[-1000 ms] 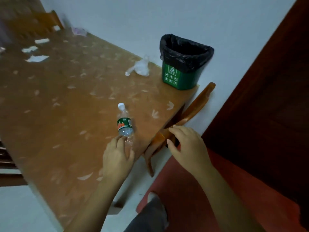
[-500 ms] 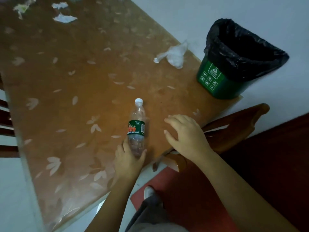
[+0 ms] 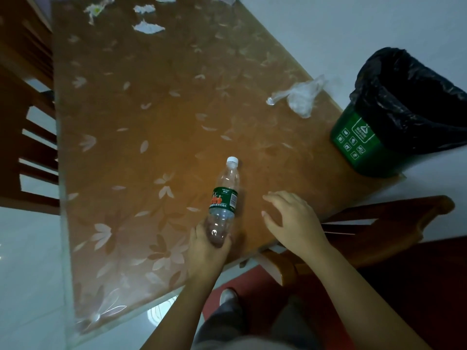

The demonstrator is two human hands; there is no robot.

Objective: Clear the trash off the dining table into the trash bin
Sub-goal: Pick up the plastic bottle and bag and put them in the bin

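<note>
Bottle (image 3: 223, 202) lies on the counter (image 3: 151, 127), left hand (image 3: 207, 251) clamped on its base; right hand (image 3: 293, 221) spread beside it

A clear plastic bottle (image 3: 224, 200) with green label and white cap lies on the tabletop (image 3: 156, 127). A crumpled clear plastic bag (image 3: 300, 97) lies near the black-lined green trash bin (image 3: 394, 117).
</note>
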